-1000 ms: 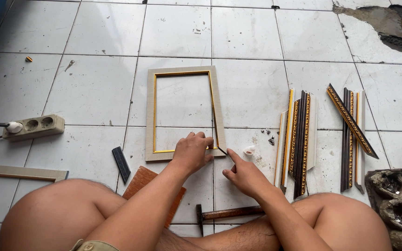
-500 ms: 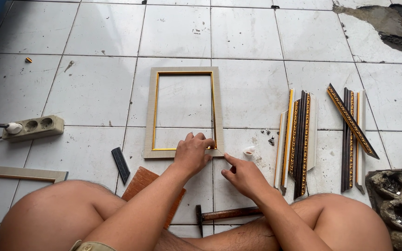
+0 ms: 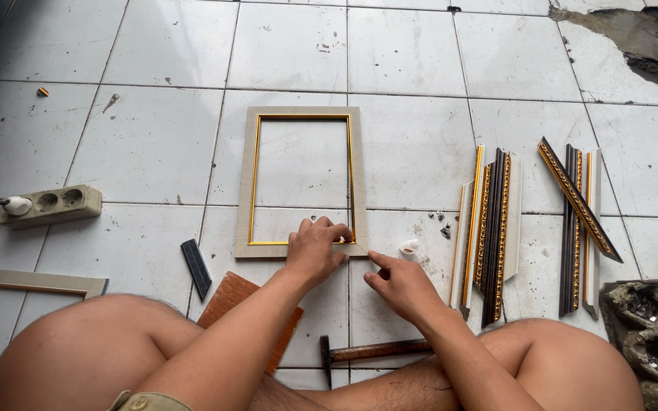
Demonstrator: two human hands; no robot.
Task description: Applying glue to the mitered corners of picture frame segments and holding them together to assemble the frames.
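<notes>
since the earlier frames the left hand (image 3: 315, 250) has slid onto the near right corner of the picture frame (image 3: 301, 183) and the thin rod seen there is gone — palm down, fingers curled, pressing that corner to the tiled floor (image 3: 413, 144). right hand (image 3: 403, 285) sits just beside it, forefinger at the corner, pinch narrow; cannot tell if it holds anything. step reads as fixing the corner joint — next move likely needs the hammer (image 3: 367, 352) by the legs.
</notes>
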